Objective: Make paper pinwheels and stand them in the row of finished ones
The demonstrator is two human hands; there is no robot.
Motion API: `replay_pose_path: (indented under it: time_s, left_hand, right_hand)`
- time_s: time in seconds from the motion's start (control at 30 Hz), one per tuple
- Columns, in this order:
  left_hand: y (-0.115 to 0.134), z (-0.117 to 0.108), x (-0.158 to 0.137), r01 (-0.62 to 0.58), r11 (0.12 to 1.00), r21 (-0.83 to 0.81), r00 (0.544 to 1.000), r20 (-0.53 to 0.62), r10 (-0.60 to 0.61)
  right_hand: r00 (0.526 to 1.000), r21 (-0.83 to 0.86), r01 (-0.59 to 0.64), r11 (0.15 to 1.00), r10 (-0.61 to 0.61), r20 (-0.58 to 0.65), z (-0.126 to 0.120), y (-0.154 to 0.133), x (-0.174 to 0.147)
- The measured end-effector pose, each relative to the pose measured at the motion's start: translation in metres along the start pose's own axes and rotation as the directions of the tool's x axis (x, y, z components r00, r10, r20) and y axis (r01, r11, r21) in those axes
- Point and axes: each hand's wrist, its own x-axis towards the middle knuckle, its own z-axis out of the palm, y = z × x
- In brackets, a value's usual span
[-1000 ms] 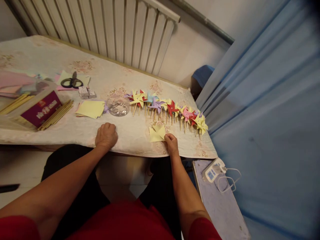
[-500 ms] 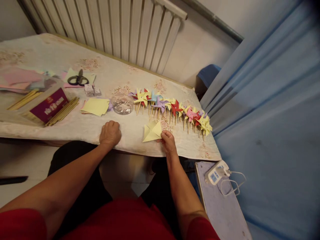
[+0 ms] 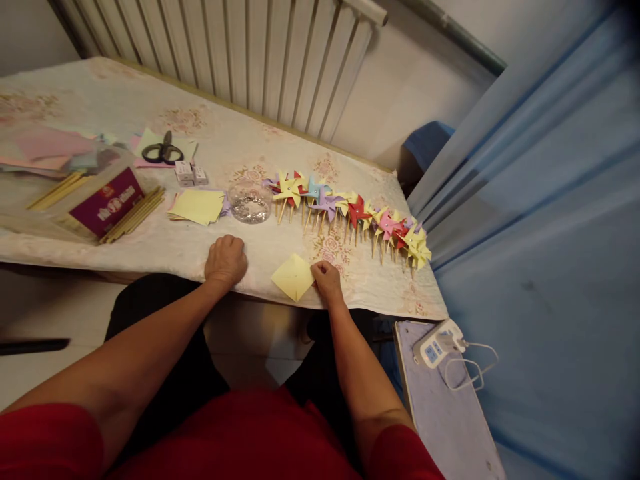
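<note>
A square of yellow paper (image 3: 293, 279) lies near the front edge of the table, turned so one corner points toward me. Small cut lines run in from its corners. My right hand (image 3: 329, 285) pinches it at the right corner between thumb and fingers. Resting as a closed fist on the table edge is my left hand (image 3: 226, 261), palm down, with no object showing. Beyond it lie a stack of yellow paper squares (image 3: 197, 207) and a clear round dish (image 3: 250, 208) of small shiny pins. A row of colourful paper pinwheels (image 3: 357, 212) on sticks stretches to the right.
Black scissors (image 3: 163, 152) lie on coloured paper behind two small boxes (image 3: 190, 173). At left are a purple-labelled pack (image 3: 107, 203), bundled sticks (image 3: 134, 215) and pink paper sheets (image 3: 53, 145). A white plug adapter (image 3: 439, 343) with a cable sits on a lower surface at right.
The yellow paper, earlier lifted with its corners bent up, now lies flatter and turned, slightly nearer me. My right hand has shifted a little left. My left hand stays a fist.
</note>
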Motion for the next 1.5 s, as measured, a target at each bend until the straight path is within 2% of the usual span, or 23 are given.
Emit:
replay_pose_path:
  time_s: [0.3, 0.6, 1.0, 1.23, 1.5]
  left_hand:
    - [-0.001, 0.003, 0.0, -0.007, 1.0, -0.008, 1.0, -0.022, 0.007]
    - [0.0, 0.002, -0.001, 0.006, 1.0, -0.03, 1.0, -0.014, -0.007]
    - [0.0, 0.001, 0.0, 0.004, 0.999, -0.032, 1.0, -0.011, -0.005]
    - [0.0, 0.001, 0.0, 0.004, 0.999, -0.046, 1.0, -0.009, -0.004]
    - [0.0, 0.001, -0.001, -0.009, 1.0, 0.005, 1.0, -0.014, 0.009]
  right_hand:
    - [0.995, 0.011, -0.002, 1.0, 0.001, 0.101, -0.004, -0.004, 0.001]
    - [1.0, 0.04, -0.013, 0.999, 0.013, 0.021, -0.001, -0.001, -0.003]
    - [0.999, 0.103, -0.042, 0.994, 0.045, -0.025, 0.002, 0.007, 0.0]
    - [0.996, 0.033, -0.019, 0.999, 0.022, -0.082, 0.004, 0.012, 0.003]
    - [0.997, 0.036, -0.063, 0.997, 0.065, -0.048, 0.003, 0.008, 0.002]
